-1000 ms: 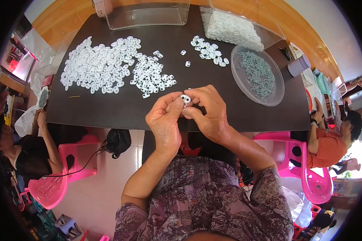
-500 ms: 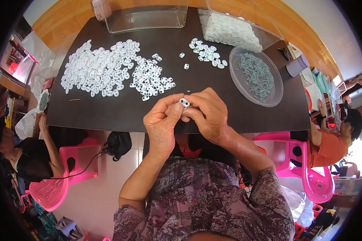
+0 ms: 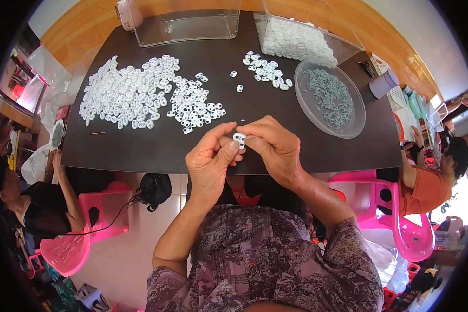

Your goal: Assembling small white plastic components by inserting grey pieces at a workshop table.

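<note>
Both my hands meet over the near edge of a dark table. Between their fingertips sits one small white plastic piece with two holes. My left hand pinches it from the left and my right hand grips it from the right. A large heap of the same white pieces lies spread on the table to the upper left. A smaller cluster of white pieces lies further back, right of centre. A round clear dish at the right holds several small grey metal parts.
Two clear plastic bins stand at the table's far edge, the left bin bare inside, the right bin holding white pieces. A person in black sits at the left, another in orange at the right. Pink plastic chairs stand on the tiled floor.
My hands stay together at the table edge with the white piece between them; my fingers have shifted slightly around it. The table's heaps have not moved.
</note>
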A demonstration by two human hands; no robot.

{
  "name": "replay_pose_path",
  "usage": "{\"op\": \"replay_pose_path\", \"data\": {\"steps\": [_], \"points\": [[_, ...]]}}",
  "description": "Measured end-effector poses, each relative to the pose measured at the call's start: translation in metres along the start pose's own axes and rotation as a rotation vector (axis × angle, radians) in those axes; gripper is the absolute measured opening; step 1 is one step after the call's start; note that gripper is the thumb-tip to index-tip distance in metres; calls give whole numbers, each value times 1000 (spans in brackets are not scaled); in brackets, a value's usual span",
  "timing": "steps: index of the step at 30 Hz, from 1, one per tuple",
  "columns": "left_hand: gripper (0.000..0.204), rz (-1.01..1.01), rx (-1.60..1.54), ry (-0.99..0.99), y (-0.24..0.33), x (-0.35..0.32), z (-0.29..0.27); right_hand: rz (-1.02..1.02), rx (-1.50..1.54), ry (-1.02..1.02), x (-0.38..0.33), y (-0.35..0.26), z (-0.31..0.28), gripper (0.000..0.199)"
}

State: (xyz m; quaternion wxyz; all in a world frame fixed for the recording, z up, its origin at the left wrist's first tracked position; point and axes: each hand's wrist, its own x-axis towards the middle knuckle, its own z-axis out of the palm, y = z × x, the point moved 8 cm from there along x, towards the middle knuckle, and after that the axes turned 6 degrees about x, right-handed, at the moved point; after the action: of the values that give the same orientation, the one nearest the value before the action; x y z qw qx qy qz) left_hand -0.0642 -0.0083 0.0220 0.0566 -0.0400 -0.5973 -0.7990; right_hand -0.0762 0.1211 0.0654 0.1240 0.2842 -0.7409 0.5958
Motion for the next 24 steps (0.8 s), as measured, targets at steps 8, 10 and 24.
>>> {"op": "replay_pose_path", "data": {"steps": [8, 10, 24], "points": [[29, 51, -25, 19, -2, 0, 7, 78, 93, -4, 0, 7, -3, 22], [29, 82, -52, 19, -2, 1, 7, 98, 68, -55, 0, 1, 1, 29], [23, 131, -154, 96, -1, 0, 10, -180, -188, 29, -2, -18, 0, 30]]}}
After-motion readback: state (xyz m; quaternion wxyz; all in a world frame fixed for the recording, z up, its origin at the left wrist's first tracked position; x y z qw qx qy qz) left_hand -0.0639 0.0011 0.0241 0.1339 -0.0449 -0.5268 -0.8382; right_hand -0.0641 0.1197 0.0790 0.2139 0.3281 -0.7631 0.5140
